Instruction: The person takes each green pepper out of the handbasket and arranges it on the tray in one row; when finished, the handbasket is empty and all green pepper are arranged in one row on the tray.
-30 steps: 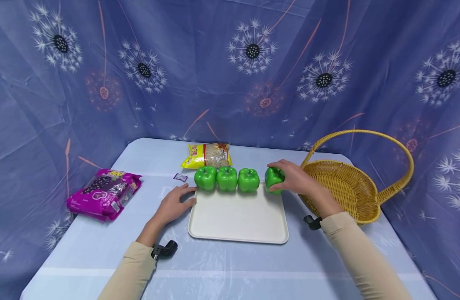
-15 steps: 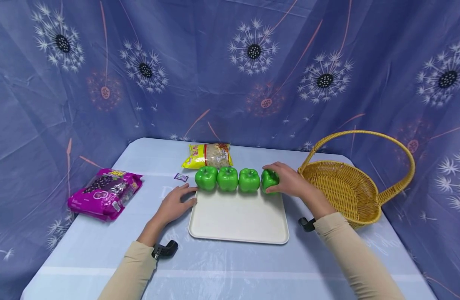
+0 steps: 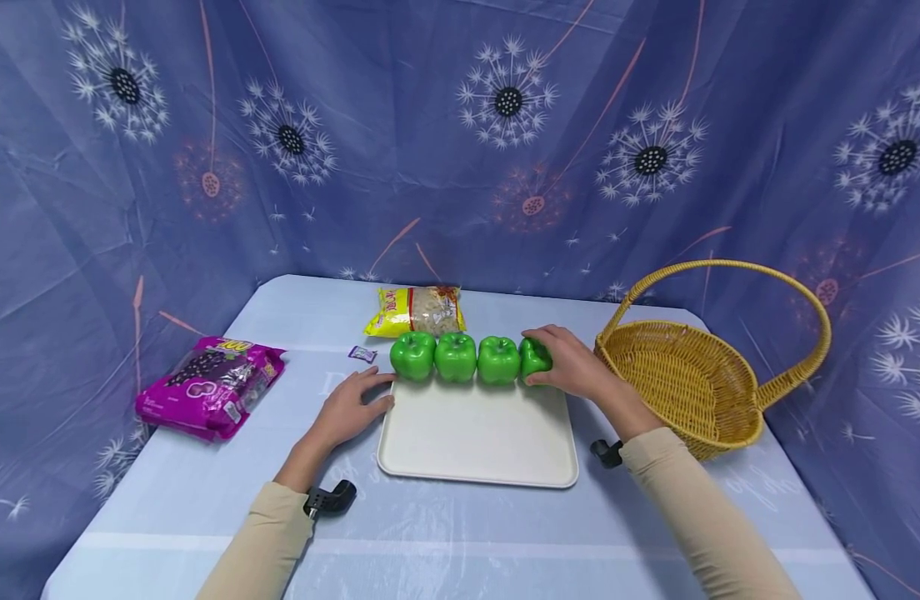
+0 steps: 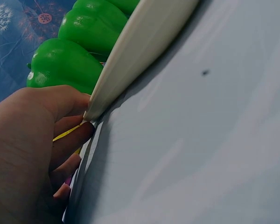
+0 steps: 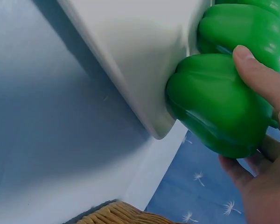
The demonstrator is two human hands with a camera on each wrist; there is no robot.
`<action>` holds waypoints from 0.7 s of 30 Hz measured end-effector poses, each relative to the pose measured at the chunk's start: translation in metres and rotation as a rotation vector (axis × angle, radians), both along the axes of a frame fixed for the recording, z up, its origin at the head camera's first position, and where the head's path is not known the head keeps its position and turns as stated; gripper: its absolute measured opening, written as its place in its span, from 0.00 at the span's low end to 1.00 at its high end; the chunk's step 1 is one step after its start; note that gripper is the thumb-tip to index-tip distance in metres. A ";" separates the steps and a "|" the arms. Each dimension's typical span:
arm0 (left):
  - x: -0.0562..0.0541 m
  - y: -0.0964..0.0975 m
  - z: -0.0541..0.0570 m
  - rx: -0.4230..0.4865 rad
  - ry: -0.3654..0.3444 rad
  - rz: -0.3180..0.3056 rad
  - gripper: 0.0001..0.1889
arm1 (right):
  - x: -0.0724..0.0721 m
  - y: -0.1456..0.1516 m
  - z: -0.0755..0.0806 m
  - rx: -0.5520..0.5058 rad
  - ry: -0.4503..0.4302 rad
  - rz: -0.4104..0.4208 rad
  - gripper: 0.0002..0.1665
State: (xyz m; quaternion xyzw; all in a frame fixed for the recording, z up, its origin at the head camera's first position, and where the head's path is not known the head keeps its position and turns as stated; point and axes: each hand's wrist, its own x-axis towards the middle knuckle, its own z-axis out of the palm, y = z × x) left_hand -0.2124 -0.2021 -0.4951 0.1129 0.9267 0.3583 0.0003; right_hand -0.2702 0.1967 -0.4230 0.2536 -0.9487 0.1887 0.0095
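My right hand (image 3: 568,362) grips a green bell pepper (image 5: 219,105), thumb on one side and fingers on the other. This pepper stands at the right end of a row on the cream tray (image 3: 478,437), close beside another green bell pepper (image 3: 498,360). Farther left in the row are a middle pepper (image 3: 456,357) and a leftmost pepper (image 3: 412,356), all along the tray's far edge. My left hand (image 3: 349,410) lies at the tray's left side, with loosely bent fingers and thumb touching the rim, as the left wrist view shows.
A wicker basket (image 3: 677,383) with a tall handle stands at the right. Behind the peppers lies a yellow snack bag (image 3: 415,312). A small purple-wrapped candy (image 3: 362,354) and a magenta bag (image 3: 208,387) are at the left on the table (image 3: 430,542). A dandelion-patterned curtain surrounds the table.
My right hand has moved left with the bell pepper, narrowing the gap to the neighbouring one. My left hand stays at the tray's side.
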 end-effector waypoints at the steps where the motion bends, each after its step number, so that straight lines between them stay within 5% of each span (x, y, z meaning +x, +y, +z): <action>1: 0.000 0.000 0.000 0.001 0.001 0.000 0.23 | 0.000 -0.001 0.000 -0.003 0.001 0.004 0.50; 21: 0.004 0.000 0.000 -0.033 0.002 -0.008 0.23 | 0.006 0.010 -0.002 -0.005 0.023 0.000 0.55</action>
